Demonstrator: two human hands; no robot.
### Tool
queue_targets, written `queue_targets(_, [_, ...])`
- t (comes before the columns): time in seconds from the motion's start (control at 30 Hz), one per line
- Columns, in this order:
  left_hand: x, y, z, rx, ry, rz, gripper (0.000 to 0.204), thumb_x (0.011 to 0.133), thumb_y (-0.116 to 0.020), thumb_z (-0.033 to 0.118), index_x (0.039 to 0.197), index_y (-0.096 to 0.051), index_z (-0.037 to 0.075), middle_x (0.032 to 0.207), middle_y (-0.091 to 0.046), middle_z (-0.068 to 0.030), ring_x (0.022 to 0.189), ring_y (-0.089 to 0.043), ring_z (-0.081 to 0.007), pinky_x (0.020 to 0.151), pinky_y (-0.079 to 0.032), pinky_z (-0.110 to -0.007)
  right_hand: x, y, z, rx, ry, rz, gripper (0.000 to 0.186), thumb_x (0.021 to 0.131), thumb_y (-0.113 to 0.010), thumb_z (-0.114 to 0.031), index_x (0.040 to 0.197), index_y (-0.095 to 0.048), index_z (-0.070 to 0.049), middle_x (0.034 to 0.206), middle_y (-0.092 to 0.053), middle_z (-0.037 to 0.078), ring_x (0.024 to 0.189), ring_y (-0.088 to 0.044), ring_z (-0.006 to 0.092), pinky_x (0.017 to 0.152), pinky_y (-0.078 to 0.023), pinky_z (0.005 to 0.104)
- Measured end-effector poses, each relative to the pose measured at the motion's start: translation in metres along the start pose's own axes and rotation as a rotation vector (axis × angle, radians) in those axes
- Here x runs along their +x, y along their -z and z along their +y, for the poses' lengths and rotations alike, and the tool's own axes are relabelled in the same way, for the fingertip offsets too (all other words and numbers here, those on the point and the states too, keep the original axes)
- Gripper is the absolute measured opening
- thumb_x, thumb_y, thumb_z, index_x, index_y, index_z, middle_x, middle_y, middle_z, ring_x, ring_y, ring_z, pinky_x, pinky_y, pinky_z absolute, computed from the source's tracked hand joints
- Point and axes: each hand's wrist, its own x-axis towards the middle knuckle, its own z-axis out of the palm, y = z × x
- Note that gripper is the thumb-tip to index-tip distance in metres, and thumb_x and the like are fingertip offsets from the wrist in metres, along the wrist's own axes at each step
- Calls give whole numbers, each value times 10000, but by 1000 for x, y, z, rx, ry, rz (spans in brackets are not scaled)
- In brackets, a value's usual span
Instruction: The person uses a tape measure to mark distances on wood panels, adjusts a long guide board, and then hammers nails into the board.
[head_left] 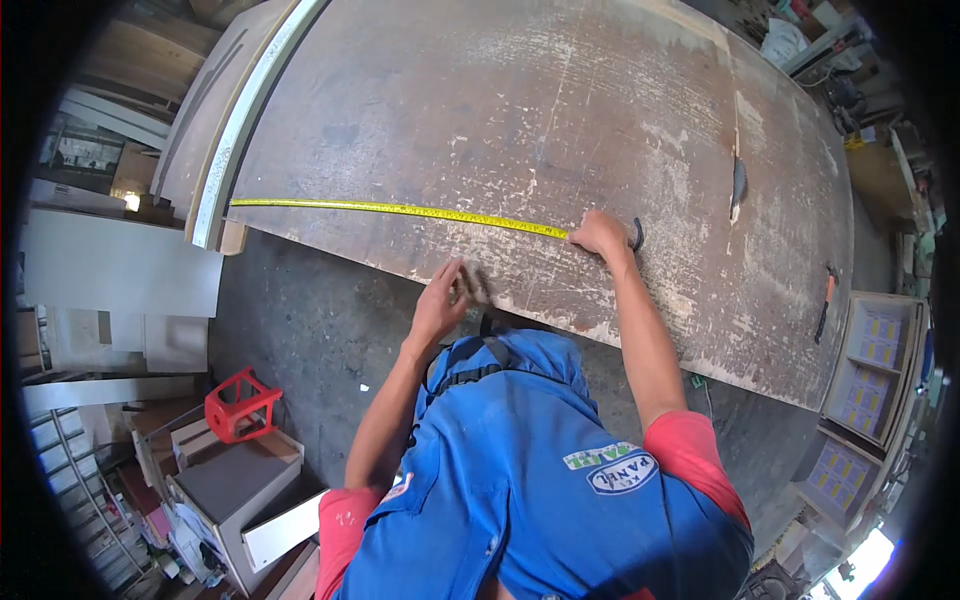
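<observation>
A yellow tape measure [430, 212] is stretched across the worn brown tabletop [620, 90]. Its far-left end meets the long pale rail [235, 150] at the left side of the table. My right hand [602, 234] is closed round the tape's case, which the fingers mostly hide; a dark strap sticks out beside it. Over the table's near edge hovers my left hand [440, 302], its fingers loosely apart with nothing seen in them. It casts a soft shadow on the wood and stays clear of the tape.
A dark saw blade [739, 184] rises through a slot at the right. Beyond it lies an orange-and-black tool [827, 298]. Wooden compartments [845, 400] stand by the right edge. A red plastic stool [242, 405] and stacked boards [120, 260] are at the left.
</observation>
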Motion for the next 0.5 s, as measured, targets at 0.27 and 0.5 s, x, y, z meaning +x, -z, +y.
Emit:
queue_targets(0.27, [-192,-37,-168,-105,568,81,556,799,-618,95,1343,-546,7,1296,-608,-219,1206,-600,-313,1012,-473,-370,-11,-2,3,-34,26,45,486,705,-696,-335,1085,-707,-32,1121,-681,220,1057,-658,357,892,-524,445])
queue_targets(0.5, [-414,-156,-296,-905,1222,20,447,828,-664,220,1199,-655,-30,1029,-715,-147,880,-661,-213,769,-526,-346,10,-22,8,-75,91,115,499,675,-751,-443,957,-710,-33,986,-698,199,924,-669,378,813,-531,443])
